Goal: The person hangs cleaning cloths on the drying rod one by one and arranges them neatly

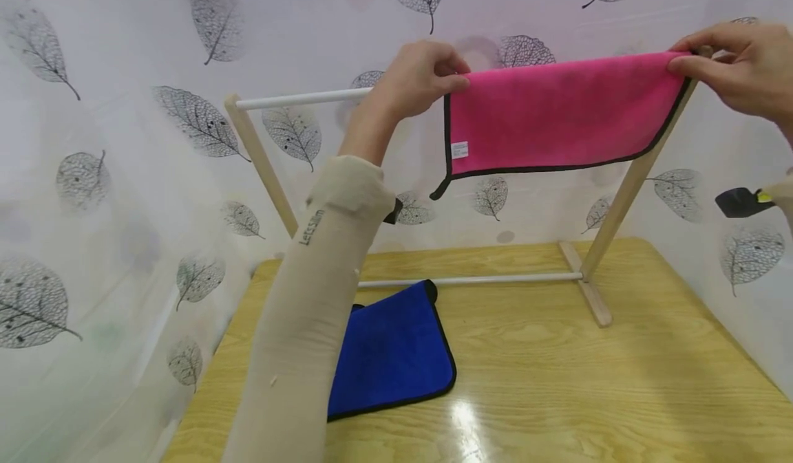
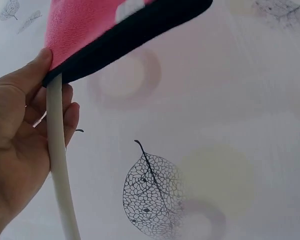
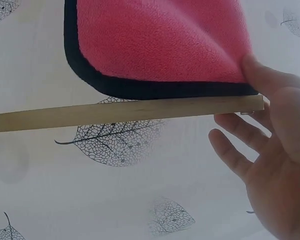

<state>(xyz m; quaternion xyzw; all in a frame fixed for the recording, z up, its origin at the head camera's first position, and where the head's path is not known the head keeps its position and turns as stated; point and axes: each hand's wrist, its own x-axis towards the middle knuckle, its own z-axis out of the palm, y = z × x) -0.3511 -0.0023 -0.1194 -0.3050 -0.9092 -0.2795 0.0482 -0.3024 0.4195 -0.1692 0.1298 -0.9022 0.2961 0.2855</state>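
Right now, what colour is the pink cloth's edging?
The edging is black, showing best in the right wrist view.

Left hand (image 2: 21, 125) pinches pink cloth (image 2: 80, 32) — over a pale rod (image 2: 58, 150)

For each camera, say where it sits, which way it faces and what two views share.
Head: head-worn, facing forward and down at pink cloth and rack; left hand, right hand, sleeves show.
Left: wrist-worn, facing white bar and pink cloth; left hand shows.
Right: wrist-worn, facing wooden post and pink cloth; right hand shows.
Both wrist views share the cloth.
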